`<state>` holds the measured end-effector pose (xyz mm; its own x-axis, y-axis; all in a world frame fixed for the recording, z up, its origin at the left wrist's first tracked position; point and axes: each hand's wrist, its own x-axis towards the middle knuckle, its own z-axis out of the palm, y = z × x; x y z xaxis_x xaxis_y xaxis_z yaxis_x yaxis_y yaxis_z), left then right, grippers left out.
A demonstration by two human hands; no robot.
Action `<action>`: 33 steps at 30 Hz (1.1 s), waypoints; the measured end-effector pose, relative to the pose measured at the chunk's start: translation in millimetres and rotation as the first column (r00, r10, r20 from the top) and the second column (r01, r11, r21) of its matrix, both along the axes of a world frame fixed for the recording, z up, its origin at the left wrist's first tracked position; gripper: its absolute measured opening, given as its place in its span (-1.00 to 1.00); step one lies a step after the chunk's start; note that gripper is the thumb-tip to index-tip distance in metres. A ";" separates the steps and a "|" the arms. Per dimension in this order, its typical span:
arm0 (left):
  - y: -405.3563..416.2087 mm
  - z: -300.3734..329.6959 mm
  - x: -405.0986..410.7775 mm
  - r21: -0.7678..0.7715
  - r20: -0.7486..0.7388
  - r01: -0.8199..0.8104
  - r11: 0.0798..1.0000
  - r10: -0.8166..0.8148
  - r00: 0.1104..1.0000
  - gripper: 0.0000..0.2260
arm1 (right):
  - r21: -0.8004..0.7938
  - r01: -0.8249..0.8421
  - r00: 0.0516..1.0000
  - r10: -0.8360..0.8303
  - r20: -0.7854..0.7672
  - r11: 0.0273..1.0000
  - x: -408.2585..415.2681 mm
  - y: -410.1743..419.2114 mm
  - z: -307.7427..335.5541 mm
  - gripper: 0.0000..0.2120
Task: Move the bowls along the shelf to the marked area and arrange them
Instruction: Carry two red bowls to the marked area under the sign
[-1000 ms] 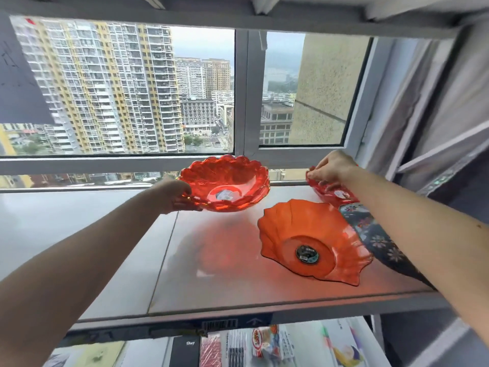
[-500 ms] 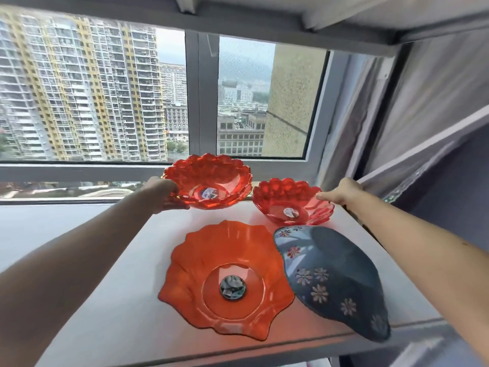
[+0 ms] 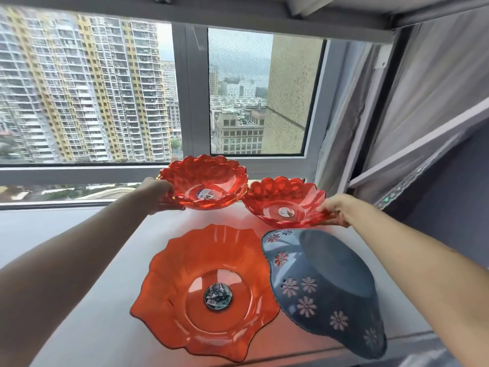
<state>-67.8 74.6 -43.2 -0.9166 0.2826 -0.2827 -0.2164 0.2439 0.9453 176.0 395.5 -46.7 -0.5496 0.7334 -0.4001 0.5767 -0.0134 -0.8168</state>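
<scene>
Head view: hands (image 3: 158, 193) (image 3: 334, 209) each grip a red bowl (image 3: 203, 181) (image 3: 284, 202).

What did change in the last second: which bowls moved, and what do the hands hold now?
The right hand shifted its grip on the smaller red bowl from the far-left rim to the right rim. The left hand kept hold of the larger red scalloped bowl, which now sits beside the smaller one at the window. The orange bowl and the blue flowered bowl lay untouched on the shelf; mostly the camera turned right.
</scene>
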 end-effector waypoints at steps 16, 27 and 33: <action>-116.2 29.2 -4.8 0.113 -0.042 -0.206 0.972 0.212 0.976 -0.89 | 0.209 -0.151 0.983 0.169 -0.072 0.966 -70.8 -67.3 61.0 -0.80; -329.0 37.5 12.4 0.100 -0.029 -0.398 0.912 0.402 0.915 -0.78 | 0.165 -0.366 0.919 0.383 -0.092 0.916 -140.3 -238.0 75.4 -0.84; -461.3 38.0 16.3 0.071 -0.084 -0.451 0.890 0.455 0.886 -0.57 | 0.151 -0.402 0.902 0.419 -0.101 0.903 -174.1 -361.7 66.6 -0.82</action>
<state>-51.5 -386.7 -5.2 -0.9700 -0.1589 -0.1838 -0.2004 0.0952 0.9751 1.9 33.7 19.9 -0.8529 0.4701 -0.2273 0.3997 0.3076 -0.8635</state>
